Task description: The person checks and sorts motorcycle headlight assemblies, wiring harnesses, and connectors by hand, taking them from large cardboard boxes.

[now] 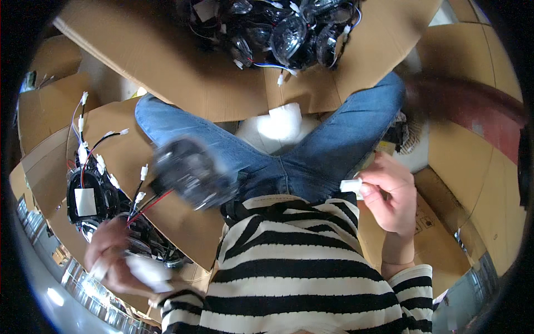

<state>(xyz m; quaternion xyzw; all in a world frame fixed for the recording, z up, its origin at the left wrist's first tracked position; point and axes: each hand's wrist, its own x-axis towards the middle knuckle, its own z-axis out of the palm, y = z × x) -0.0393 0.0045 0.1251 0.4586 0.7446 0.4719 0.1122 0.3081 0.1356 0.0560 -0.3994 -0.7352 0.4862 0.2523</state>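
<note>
My left hand (113, 253) is smeared by motion at the lower left, over the box there. Red and black wires run from it to a round black lamp (194, 172) with a shiny lens. The lamp hangs blurred in the air in front of my left thigh, and the hand appears closed on its wires. Beside that wrist is a blurred white thing (149, 273) whose kind I cannot make out. At the right, my right hand (390, 192) pinches a small white piece (351, 186) between thumb and fingers; what it is exactly is unclear.
A cardboard box (211, 92) ahead of my knees holds many clear-lensed lamps (288, 39) with wires. On my left, another box (183, 231) holds black lamps (86, 201) with white connectors. A white wad (285, 121) lies between my legs. More cardboard (473, 189) stands right.
</note>
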